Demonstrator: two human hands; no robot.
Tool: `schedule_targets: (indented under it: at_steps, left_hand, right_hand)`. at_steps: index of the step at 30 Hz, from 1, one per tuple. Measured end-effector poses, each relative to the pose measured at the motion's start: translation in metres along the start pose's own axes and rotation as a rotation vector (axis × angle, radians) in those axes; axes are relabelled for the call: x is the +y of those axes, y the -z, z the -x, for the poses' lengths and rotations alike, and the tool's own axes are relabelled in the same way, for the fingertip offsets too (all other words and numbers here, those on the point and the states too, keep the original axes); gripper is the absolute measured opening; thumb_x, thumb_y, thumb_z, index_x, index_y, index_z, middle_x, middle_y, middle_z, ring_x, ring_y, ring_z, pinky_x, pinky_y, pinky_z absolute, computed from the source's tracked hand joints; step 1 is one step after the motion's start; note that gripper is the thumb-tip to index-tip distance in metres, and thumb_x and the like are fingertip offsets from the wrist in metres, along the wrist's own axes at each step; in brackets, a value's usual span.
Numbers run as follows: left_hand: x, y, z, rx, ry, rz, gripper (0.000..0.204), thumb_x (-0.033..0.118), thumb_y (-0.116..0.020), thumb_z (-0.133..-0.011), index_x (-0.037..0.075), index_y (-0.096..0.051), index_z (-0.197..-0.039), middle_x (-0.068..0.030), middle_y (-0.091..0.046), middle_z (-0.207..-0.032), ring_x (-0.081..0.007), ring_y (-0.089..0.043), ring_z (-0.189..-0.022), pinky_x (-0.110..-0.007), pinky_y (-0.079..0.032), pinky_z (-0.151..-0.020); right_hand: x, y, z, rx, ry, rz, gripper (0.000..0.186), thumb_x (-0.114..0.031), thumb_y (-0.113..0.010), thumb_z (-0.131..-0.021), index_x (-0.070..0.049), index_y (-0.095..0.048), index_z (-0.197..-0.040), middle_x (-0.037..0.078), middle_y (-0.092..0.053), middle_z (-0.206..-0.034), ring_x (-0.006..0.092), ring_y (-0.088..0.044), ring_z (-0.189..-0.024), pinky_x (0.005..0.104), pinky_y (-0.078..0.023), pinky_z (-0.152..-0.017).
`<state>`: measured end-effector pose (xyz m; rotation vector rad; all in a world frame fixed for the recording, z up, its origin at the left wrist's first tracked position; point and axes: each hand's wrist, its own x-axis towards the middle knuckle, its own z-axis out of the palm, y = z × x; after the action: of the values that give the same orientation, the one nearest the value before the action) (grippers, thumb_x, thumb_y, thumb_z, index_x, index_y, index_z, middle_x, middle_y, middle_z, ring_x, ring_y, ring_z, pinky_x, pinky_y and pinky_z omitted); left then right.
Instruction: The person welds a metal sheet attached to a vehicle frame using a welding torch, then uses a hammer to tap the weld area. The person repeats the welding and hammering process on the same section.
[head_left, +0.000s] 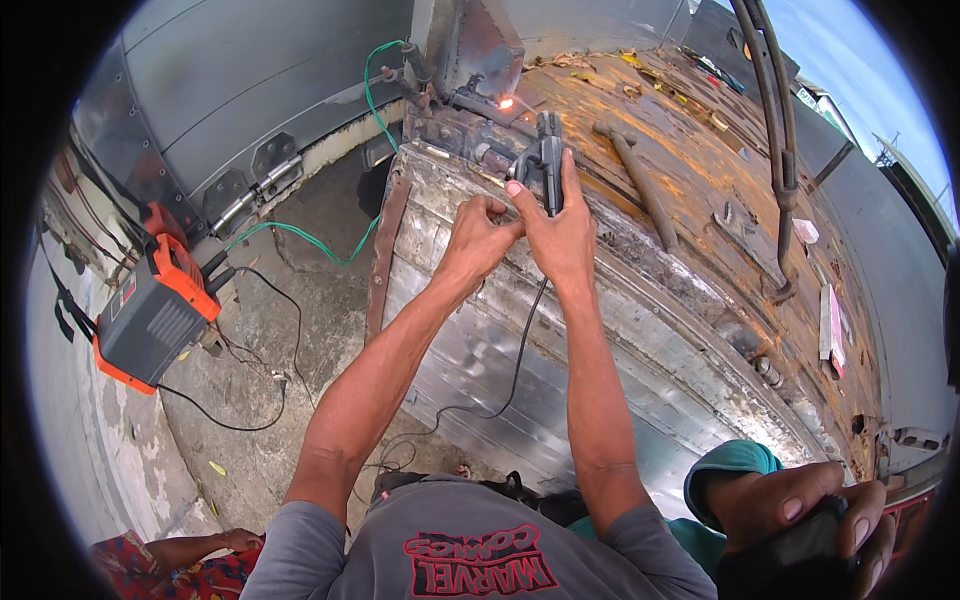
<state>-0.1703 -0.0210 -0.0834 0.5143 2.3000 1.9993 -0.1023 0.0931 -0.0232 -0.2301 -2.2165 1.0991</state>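
Note:
My right hand [558,235] is wrapped round a black corded hand tool [545,170], thumb lying along its side; I cannot tell its exact kind. Its blunt end points away from me, over the edge of a rusty metal bed. Close on the left, my left hand [482,232] is closed, thumb and fingers pinched beside my right wrist; anything between them is hidden. Beyond the tool, a glowing orange spot [505,103] burns at the foot of a rusty upright bracket [488,50]. A thin black cord [520,350] hangs from the tool down the silver side panel [480,350].
An orange-and-grey welding machine [158,315] stands at left, with a green cable [300,240] running toward the bracket. A hammer [640,185] lies on the rusty bed. Bent steel bars [785,170] rise at right. Another person's hand [800,510] grips something black; a second person's arm [195,550] shows lower left.

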Motion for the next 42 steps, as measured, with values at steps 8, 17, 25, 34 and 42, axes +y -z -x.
schedule_targets:
  at_steps: [8,17,25,34,42]
  left_hand:
    - [-0.009,-0.001,-0.005,-0.015,0.037,0.023,0.065,0.038,-0.083,-0.084,-0.013,-0.064,-0.12,-0.028,-0.06,-0.126,-0.0338,-0.064,-0.112,-0.041,-0.053,-0.093]
    - [-0.012,-0.002,-0.007,0.0,0.001,0.029,0.06,0.038,-0.082,-0.085,-0.012,-0.066,-0.114,-0.0259,-0.065,-0.116,-0.0312,-0.066,-0.105,-0.042,-0.053,-0.089]
    - [-0.008,-0.001,-0.004,0.014,-0.025,0.018,0.06,0.04,-0.083,-0.085,-0.013,-0.068,-0.108,-0.025,-0.069,-0.104,-0.0284,-0.067,-0.094,-0.041,-0.055,-0.081]
    - [-0.009,-0.001,-0.006,0.026,-0.044,0.014,0.059,0.04,-0.083,-0.085,-0.013,-0.068,-0.107,-0.0249,-0.07,-0.102,-0.0281,-0.068,-0.093,-0.042,-0.055,-0.08]
    - [-0.001,0.002,-0.004,-0.038,0.005,0.023,0.051,0.032,-0.079,-0.091,-0.011,-0.065,-0.114,-0.0177,-0.07,-0.104,-0.0214,-0.066,-0.093,-0.036,-0.054,-0.082]
  right_hand:
    - [-0.008,0.003,-0.002,-0.072,-0.064,-0.01,0.105,-0.05,-0.081,-0.086,0.001,-0.035,-0.165,0.029,-0.074,-0.126,0.0431,-0.071,-0.12,0.043,-0.053,-0.104]
    - [-0.002,-0.002,-0.006,-0.07,-0.045,0.008,0.105,-0.05,-0.082,-0.086,0.002,-0.035,-0.164,0.031,-0.073,-0.126,0.044,-0.071,-0.12,0.0438,-0.053,-0.105]
    - [-0.006,0.0,-0.005,-0.08,-0.049,0.039,0.105,-0.048,-0.082,-0.086,0.002,-0.035,-0.165,0.029,-0.074,-0.124,0.0417,-0.073,-0.117,0.0442,-0.054,-0.103]
    - [-0.007,0.0,-0.005,-0.079,-0.041,-0.007,0.103,-0.046,-0.082,-0.086,0.003,-0.036,-0.164,0.028,-0.075,-0.122,0.0399,-0.074,-0.114,0.0436,-0.055,-0.101]
    - [-0.007,0.0,-0.006,-0.089,-0.073,0.03,0.102,-0.046,-0.082,-0.085,0.002,-0.037,-0.164,0.028,-0.075,-0.121,0.041,-0.074,-0.114,0.0438,-0.055,-0.101]
